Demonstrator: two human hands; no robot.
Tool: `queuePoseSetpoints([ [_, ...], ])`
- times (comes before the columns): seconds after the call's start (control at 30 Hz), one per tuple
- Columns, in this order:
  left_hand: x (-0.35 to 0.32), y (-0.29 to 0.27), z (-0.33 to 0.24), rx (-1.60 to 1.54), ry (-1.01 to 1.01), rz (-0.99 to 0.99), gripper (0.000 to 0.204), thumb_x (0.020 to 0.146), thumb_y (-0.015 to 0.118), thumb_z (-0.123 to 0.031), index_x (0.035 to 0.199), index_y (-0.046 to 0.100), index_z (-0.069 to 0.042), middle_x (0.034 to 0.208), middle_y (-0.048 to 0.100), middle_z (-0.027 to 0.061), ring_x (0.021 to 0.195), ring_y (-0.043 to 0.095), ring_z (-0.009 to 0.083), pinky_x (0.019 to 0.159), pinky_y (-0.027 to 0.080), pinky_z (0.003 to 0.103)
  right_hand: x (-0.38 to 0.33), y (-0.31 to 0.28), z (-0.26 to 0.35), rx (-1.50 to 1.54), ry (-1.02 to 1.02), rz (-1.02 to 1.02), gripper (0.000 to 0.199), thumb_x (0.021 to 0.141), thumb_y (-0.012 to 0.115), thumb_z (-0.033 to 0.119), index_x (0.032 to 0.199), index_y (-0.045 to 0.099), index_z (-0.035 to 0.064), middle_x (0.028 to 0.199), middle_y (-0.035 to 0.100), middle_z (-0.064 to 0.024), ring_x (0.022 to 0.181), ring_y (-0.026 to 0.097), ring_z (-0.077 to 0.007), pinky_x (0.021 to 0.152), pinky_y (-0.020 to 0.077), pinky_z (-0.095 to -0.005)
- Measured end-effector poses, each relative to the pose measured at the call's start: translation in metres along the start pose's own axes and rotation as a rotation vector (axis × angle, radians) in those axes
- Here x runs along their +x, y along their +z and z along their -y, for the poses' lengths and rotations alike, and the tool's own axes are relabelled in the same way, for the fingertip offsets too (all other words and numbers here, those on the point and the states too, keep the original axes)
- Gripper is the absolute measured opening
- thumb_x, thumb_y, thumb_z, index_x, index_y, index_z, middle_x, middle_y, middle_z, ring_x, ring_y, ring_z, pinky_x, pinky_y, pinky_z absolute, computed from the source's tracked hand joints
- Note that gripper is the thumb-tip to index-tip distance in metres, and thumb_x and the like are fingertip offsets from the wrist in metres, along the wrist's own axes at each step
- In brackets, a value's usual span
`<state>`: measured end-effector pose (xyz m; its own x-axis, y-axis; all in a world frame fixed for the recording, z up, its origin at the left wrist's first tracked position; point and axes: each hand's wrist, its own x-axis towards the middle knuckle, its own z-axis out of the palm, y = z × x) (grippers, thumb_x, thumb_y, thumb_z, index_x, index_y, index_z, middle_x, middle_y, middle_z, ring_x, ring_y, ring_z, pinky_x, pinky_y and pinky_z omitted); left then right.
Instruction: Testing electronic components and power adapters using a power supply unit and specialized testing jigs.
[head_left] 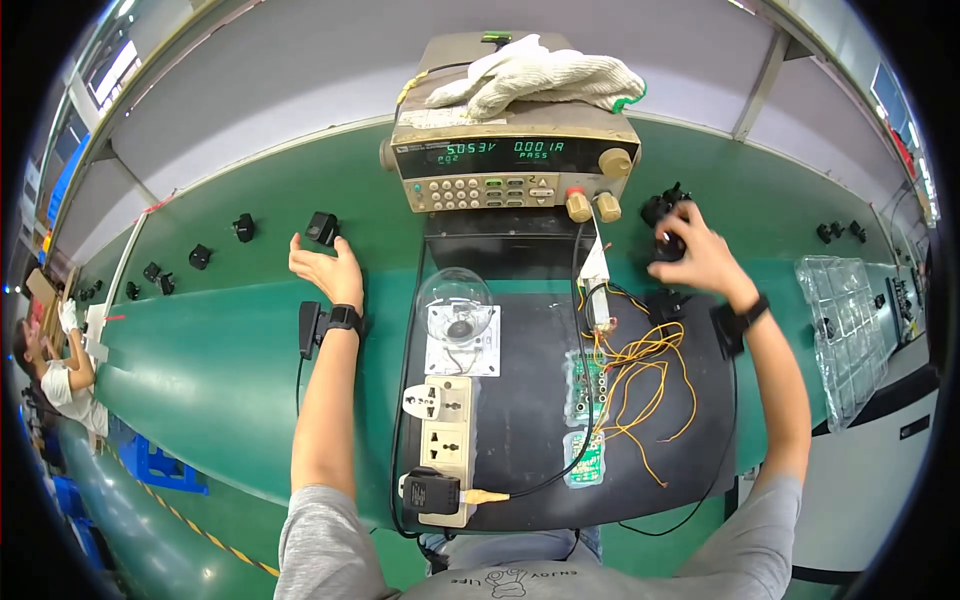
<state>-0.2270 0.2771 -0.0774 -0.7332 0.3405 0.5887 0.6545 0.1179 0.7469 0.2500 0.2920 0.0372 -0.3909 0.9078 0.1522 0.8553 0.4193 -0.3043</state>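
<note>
Left hand (325, 262) is up at about 10 o'clock from the middle of the head view. It is open, fingers spread, w/ its fingertips right at a small black plug block (322, 228) on the green desk (220, 350). It touches or nearly touches the block; can't tell which. More black blocks (200, 256) sit in a row farther out toward 9 o'clock, well apart from each other, prob. so each can be picked up one by one.

Right hand (695, 255) is at about 2 o'clock. It is closed round another black plug block (668, 245), holding it just over the desk. One more black piece (660, 205) lies just beside it.

Between the hands, at 12 o'clock, stands a beige power box w/ a lit screen (510, 160). White work gloves (545, 75) rest on top, out of the way. Below it is a black mat (530, 400) w/ a clear dome on a white card (458, 310), a white socket strip (443, 430), green boards (585, 385) & orange wires (650, 370). All sit in the middle, close to both hands. Clear plastic trays (845, 320) lie at 3 o'clock.
</note>
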Motion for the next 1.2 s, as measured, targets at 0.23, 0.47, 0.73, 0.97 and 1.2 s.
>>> queuePoseSetpoints([
  [0.23,-0.001,-0.003,0.003,-0.025,0.031,0.014,0.062,0.074,0.061,-0.008,0.127,0.030,0.005,0.123,0.032,0.0209,0.115,0.032,0.0373,0.101,0.026,0.046,-0.090,0.014,0.001,0.074,0.371,-0.148,0.042,0.079,0.063,0.038,0.105,0.057,0.0059,0.117,0.043,-0.0112,0.103,0.054,-0.0302,0.085,0.0451,-0.0358],
  [0.47,0.002,-0.002,0.007,0.013,0.045,0.015,0.061,0.075,0.060,-0.008,0.127,0.030,0.005,0.122,0.032,0.0225,0.116,0.032,0.0378,0.100,0.027,0.046,-0.043,-0.018,-0.025,-0.195,0.453,0.117,0.055,0.083,0.054,0.056,0.115,0.059,0.0114,0.128,0.046,-0.0156,0.118,0.045,-0.0346,0.100,0.0221,-0.0560],
  [0.73,0.000,0.007,0.004,0.065,0.046,0.060,0.062,0.076,0.061,-0.009,0.128,0.029,0.005,0.122,0.032,0.0237,0.115,0.034,0.0395,0.099,0.030,0.045,0.100,0.017,-0.058,-0.262,0.186,0.287,0.100,0.052,0.081,0.053,0.138,0.040,0.0228,0.146,0.023,-0.0174,0.133,0.026,-0.0387,0.104,0.0321,-0.0498],
  [0.97,0.001,0.002,-0.003,0.041,0.018,0.085,0.062,0.076,0.061,-0.010,0.127,0.029,0.005,0.123,0.032,0.0232,0.116,0.033,0.0385,0.100,0.029,0.044,0.098,0.013,-0.048,-0.004,0.203,0.481,0.064,0.057,0.077,0.047,0.108,0.061,0.0119,0.097,0.058,-0.0075,0.081,0.058,-0.0207,0.063,0.0497,-0.0346],
  [1.2,0.004,0.003,0.004,0.004,-0.012,0.086,0.063,0.076,0.063,-0.010,0.127,0.030,0.003,0.126,0.031,0.0237,0.119,0.033,0.0374,0.101,0.028,0.043,0.041,-0.018,-0.028,-0.128,0.287,0.621,0.055,0.063,0.074,0.052,0.092,0.068,0.0055,0.076,0.064,-0.0065,0.068,0.059,-0.0161,0.058,0.0464,-0.0289],
])
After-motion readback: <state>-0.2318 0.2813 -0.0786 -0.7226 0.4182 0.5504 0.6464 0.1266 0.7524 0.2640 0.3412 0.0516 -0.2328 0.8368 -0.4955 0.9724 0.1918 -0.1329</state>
